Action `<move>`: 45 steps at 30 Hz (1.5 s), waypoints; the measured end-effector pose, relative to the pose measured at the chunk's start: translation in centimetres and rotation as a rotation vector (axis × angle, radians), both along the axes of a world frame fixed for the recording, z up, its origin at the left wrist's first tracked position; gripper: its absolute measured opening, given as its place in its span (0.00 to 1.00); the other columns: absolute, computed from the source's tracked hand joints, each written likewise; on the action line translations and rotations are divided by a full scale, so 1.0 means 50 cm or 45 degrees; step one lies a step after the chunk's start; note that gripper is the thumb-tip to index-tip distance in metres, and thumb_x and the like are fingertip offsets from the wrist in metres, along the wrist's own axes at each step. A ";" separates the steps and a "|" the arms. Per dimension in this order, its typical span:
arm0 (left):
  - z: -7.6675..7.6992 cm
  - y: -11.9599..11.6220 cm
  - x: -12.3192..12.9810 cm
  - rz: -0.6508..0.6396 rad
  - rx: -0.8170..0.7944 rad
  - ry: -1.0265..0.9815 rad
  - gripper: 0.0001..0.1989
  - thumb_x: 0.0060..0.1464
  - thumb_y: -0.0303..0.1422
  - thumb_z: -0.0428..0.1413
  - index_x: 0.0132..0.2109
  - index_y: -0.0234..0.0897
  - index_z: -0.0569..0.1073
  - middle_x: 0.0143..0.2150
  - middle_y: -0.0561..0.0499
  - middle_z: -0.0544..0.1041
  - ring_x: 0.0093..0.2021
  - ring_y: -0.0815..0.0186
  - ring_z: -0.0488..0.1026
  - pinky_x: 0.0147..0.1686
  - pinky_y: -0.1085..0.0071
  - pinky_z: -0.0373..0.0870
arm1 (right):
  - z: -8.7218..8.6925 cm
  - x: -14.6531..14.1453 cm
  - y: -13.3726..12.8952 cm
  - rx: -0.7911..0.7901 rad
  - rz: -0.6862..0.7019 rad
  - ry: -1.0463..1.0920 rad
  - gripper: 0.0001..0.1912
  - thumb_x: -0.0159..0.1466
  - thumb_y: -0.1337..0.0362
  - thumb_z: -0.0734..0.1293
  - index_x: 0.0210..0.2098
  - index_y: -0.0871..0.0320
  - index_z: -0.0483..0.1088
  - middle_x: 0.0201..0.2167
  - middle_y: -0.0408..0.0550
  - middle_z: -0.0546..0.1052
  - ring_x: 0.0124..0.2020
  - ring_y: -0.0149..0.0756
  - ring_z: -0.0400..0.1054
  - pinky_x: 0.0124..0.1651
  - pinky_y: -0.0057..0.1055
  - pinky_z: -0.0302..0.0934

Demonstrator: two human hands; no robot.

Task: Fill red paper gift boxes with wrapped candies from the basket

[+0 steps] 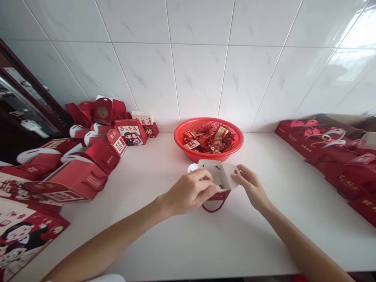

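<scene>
Has red boxes (75, 176) massed left, probably for reach, marked 囍 in places. Rests left hand (190, 192) at open box (217, 178), near basket (179, 138) of wrapped sweets (208, 140); cannot tell whether gripping. Pinches flap (230, 172) in right hand (253, 187), seemingly holding it outward. Has gold-lettered red packages (331, 168) at right.

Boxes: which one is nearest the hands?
The open box right in front of the red basket; the right hand holds its flap, no hand touches the others.

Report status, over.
Left hand at left side, right hand at right flap of small red, white-lined cardboard box. Box open. Round red plastic basket close behind.
</scene>
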State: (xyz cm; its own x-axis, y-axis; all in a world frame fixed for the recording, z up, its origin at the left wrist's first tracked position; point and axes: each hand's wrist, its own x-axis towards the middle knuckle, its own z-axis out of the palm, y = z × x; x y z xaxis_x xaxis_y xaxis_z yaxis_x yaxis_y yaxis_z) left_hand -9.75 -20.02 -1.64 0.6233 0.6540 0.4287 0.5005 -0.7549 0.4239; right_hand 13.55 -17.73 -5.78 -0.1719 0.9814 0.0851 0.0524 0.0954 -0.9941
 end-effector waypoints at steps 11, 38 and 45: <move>0.024 0.006 -0.045 0.230 -0.298 0.395 0.44 0.47 0.46 0.66 0.69 0.49 0.62 0.77 0.42 0.45 0.74 0.39 0.46 0.60 0.47 0.66 | -0.018 -0.019 0.001 -0.303 0.518 0.207 0.21 0.63 0.47 0.69 0.45 0.58 0.77 0.41 0.53 0.80 0.40 0.41 0.73 0.48 0.41 0.67; 0.068 0.020 -0.042 0.274 -0.164 0.296 0.31 0.57 0.58 0.54 0.61 0.46 0.73 0.64 0.43 0.70 0.60 0.48 0.67 0.51 0.57 0.70 | -0.059 -0.006 0.025 -0.250 0.462 0.328 0.27 0.65 0.38 0.62 0.30 0.56 0.71 0.26 0.47 0.75 0.28 0.36 0.68 0.38 0.35 0.63; 0.139 0.216 -0.051 0.447 -0.172 0.370 0.15 0.60 0.39 0.54 0.47 0.39 0.80 0.47 0.47 0.82 0.45 0.57 0.78 0.46 0.63 0.72 | -0.074 -0.013 0.029 -0.292 0.379 0.280 0.25 0.64 0.41 0.66 0.27 0.57 0.69 0.24 0.45 0.72 0.27 0.34 0.66 0.35 0.32 0.60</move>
